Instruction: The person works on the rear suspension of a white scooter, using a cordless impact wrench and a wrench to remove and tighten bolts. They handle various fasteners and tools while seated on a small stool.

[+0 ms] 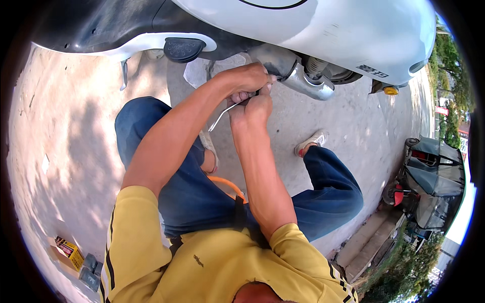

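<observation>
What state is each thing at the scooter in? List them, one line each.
Left hand: fingers curled, close against the right hand
Right hand: fingers partly curled, grip partly hidden
Metal tool: one end sticking out, the rest hidden at the hands
Scooter: parked, body scuffed
Exhaust: under the body, tightness unclear
Orange light: cannot tell if lit

Near: a yellow shirt (pixel 227 265) with black-and-white striped sleeves (pixel 139 227), blue jeans (pixel 328 197). Farther: silver tool (pixel 218 119), white vehicle panel (pixel 323 30), black footrest (pixel 183 49); far right, orange light (pixel 390 91).
</observation>
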`<state>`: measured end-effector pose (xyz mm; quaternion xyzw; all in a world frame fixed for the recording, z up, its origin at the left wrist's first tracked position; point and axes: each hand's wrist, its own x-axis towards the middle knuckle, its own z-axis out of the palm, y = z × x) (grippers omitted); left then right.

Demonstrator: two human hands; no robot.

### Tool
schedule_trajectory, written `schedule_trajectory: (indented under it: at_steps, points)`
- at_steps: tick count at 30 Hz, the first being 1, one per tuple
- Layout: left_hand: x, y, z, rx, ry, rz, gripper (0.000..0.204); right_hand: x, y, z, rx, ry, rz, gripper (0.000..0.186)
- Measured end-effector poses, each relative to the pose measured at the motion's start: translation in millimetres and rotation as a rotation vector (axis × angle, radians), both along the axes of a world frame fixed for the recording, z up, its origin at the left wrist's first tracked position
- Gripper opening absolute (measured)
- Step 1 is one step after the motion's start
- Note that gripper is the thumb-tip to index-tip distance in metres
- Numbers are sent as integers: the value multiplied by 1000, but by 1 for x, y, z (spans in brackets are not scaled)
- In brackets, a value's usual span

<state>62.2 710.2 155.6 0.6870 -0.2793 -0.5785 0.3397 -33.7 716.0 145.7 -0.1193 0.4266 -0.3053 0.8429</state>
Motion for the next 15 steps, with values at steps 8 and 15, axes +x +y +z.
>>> schedule_trajectory:
  at_steps: [8,15]
  points:
    - [-54,6,-60,-270,-306,79,46,-84,-32,-55,-405,235,414,41]
    - [-60,1,-73,-319,-400,130,43,-100,-66,-69,-371,108,540,33]
